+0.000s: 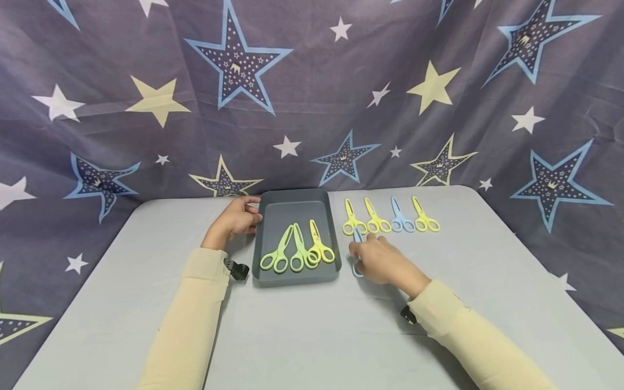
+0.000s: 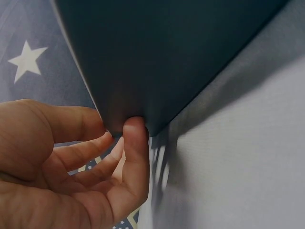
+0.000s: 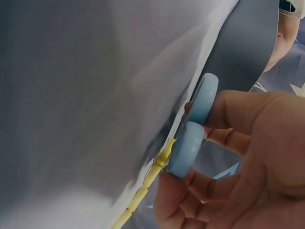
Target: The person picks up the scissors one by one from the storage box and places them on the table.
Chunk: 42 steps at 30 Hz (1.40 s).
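My left hand (image 1: 239,218) is at the left side of a grey tray (image 1: 294,197), gripping it near its far corner. Up close in the left wrist view, curled fingers (image 2: 135,157) touch the tray's outer wall (image 2: 128,57). Right of the tray, my right hand (image 1: 382,261) holds blue scissors (image 1: 358,236), partly hidden under it in the head view. In the right wrist view its fingers pinch the blue handle loops (image 3: 187,149). Inside the tray lie two pairs of green scissors (image 1: 283,246) and one pair of yellow scissors (image 1: 317,244).
Behind the right hand, several scissors stand in a row on the pale table (image 1: 302,336): yellow scissors (image 1: 423,215) and one blue pair (image 1: 400,216). A star-patterned cloth (image 1: 312,70) hangs along the table's far edge.
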### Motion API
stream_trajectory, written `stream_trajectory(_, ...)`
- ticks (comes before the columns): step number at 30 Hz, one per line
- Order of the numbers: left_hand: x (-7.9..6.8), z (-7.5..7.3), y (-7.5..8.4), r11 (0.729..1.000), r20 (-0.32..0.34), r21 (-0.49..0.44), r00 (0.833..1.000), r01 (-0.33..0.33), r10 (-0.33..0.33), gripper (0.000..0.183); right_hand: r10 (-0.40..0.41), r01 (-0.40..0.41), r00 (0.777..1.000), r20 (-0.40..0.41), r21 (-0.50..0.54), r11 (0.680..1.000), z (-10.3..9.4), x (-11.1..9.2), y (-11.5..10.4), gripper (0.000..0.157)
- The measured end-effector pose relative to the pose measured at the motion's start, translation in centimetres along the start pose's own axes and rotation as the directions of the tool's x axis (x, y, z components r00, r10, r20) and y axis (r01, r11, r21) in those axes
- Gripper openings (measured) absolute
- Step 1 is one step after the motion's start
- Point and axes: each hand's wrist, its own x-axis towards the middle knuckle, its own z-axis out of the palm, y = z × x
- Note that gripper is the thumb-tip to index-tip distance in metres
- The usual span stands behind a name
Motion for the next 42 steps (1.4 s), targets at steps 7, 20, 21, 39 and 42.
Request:
stream_trajectory(7,-0.1,0.1,0.0,1.0,-0.002,0.003,1.0,-0.004,0.004,0.064,-0.015,0.015,1.0,0.0,-0.003,1.0,0.1,-0.1,0.1,0.018)
stream_trajectory(20,0.1,0.1,-0.1,1.0,-0.001,-0.002,1.0,-0.002,0.002,0.064,-0.054,0.054,0.998,0.029,0.018,0.998,0.2,-0.1,0.3,0.021)
stream_trajectory(21,0.1,0.1,-0.1,1.0,-0.001,-0.002,1.0,-0.003,0.003,0.064,-0.052,0.052,0.998,0.031,0.022,0.998,0.2,-0.1,0.3,0.021)
stream_trajectory(39,0.2,0.1,-0.2,1.0,0.002,-0.003,1.0,-0.012,0.012,0.063,-0.051,0.048,0.995,0.083,0.041,0.998,-1.2,0.5,0.6,0.012)
stream_trajectory(42,0.2,0.1,-0.3,1.0,0.001,-0.007,1.0,-0.008,0.008,0.063,-0.08,0.08,0.997,0.009,0.006,0.997,-1.7,0.5,0.6,0.01)
